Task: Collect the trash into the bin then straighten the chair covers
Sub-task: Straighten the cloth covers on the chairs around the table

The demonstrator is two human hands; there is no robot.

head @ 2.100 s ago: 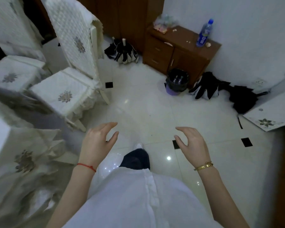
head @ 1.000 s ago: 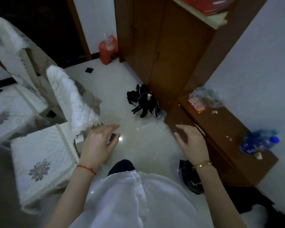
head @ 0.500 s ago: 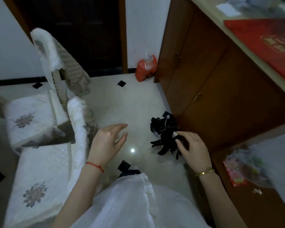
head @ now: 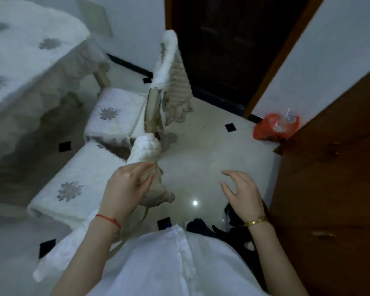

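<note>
Two chairs with white quilted covers stand at the left. The near chair's back cover (head: 145,150) hangs bunched over the backrest, above its flower-printed seat cover (head: 77,180). My left hand (head: 126,189) is closed on the lace edge of that back cover. My right hand (head: 244,193) hovers over the floor with fingers apart and holds nothing. The far chair's back cover (head: 169,60) sits crooked, its lace trim (head: 177,99) hanging off to the right. The bin is out of view.
A red plastic bag (head: 276,127) lies on the tile floor by a wooden cabinet (head: 333,178) at the right. A dark doorway (head: 226,43) is ahead. A table with a white cloth (head: 26,56) fills the upper left. A black umbrella (head: 235,227) lies below my right hand.
The view has turned left from the bin corner toward the chairs and doorway. My left hand has reached the near chair and closed on its back cover. My right hand stays empty.
</note>
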